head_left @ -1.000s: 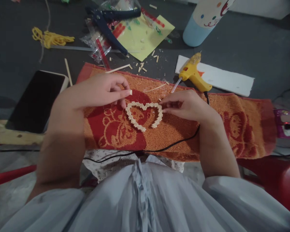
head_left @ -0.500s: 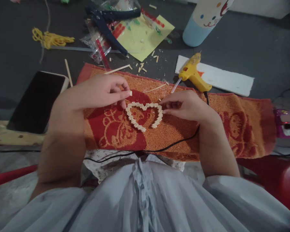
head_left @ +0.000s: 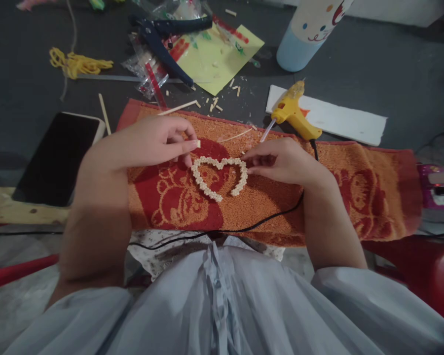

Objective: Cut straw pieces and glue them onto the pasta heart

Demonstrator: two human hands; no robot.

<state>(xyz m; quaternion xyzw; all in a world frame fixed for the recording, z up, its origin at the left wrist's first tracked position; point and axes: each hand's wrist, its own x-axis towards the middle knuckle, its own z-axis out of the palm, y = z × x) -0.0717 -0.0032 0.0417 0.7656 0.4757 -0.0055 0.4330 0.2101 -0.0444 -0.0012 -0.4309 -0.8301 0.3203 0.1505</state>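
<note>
A heart-shaped outline [head_left: 206,189] built from short pale stick pieces lies over the towel, with a gap at its lower right. Between thumb and forefinger, my left hand [head_left: 172,140] pinches a small pale stick piece [head_left: 199,144]. Its lower fingers reach the heart's upper left side. My right hand [head_left: 277,160] is closed at the heart's right edge, fingertips gripping it there. Another small pale piece shows by those fingertips; whether it is held I cannot tell. Under both hands is an orange and red towel [head_left: 266,197].
A yellow glue gun [head_left: 294,116] rests on a white strip [head_left: 344,118]. Dark-handled cutters [head_left: 166,54], plastic wrappers and yellow paper [head_left: 200,64] lie behind, with scattered stick bits. A phone [head_left: 59,158] is left, a bottle [head_left: 299,44] back right. A black cord [head_left: 259,224] crosses the towel.
</note>
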